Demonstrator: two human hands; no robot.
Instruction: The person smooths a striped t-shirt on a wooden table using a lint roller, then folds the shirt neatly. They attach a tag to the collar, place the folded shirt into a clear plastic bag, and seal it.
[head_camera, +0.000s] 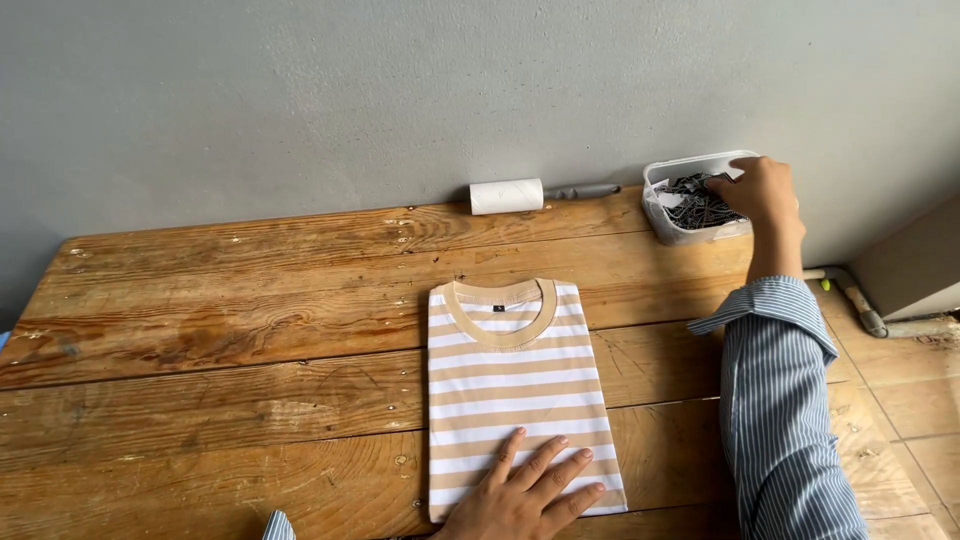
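While my left hand (525, 492) lies flat with its fingers spread on the lower edge of the folded shirt (517, 390), my right hand (762, 190) is stretched out to the far corner of the bench (220, 330), into the clear plastic tub (690, 200) of black binder clips (690, 203). The shirt, striped tan and white, already looks folded: sleeves tucked out of sight, collar up and toward the wall, sides straight, a neat upright rectangle in the middle of the boards. So the folding seems done to me, and what is left, as far as I can judge, is whatever the clips are for; none is on the shirt yet. My right fingers are curled down among the clips at the tub's right rim, but I cannot tell whether they have closed on one. My left hand grips nothing; it is open and only presses the cloth. The tub stands well apart from the shirt, up and to the right against the grey wall, so my striped sleeve (785, 400) spans the gap. A white roll (506, 196) lies by the wall, left of the tub.
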